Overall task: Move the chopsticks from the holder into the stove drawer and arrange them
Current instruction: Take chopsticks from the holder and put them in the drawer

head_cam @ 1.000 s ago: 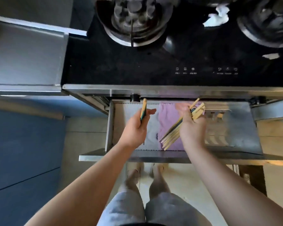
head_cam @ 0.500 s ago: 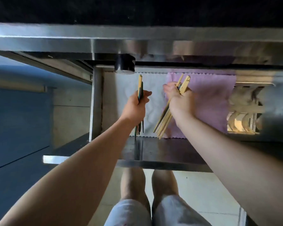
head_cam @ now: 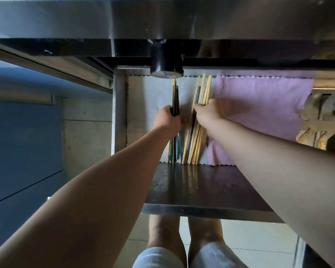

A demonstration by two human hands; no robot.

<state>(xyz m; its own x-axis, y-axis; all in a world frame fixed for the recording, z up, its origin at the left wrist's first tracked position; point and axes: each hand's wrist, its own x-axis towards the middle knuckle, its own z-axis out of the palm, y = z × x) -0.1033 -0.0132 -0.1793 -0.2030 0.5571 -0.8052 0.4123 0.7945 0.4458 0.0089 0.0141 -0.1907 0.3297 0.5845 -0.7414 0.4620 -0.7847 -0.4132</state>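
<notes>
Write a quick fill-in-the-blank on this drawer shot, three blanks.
1. The left hand grips the dark chopsticks; the right hand holds the pale chopsticks, the ___ bundle.
2. Both bundles are to the ___ of the pink cloth.
3. In the drawer, the bundles' near ends reach its ___ wall.
Missing words: larger; left; front.

There is one view, from a wide-angle camera worn on the person's head; it faces forward and steeply down, very near under the steel front edge of the stove, which fills the top of the frame; the open drawer sits close in the middle; the left forearm and the right forearm enter from the lower sides; the legs and the tiled floor show at the bottom.
</notes>
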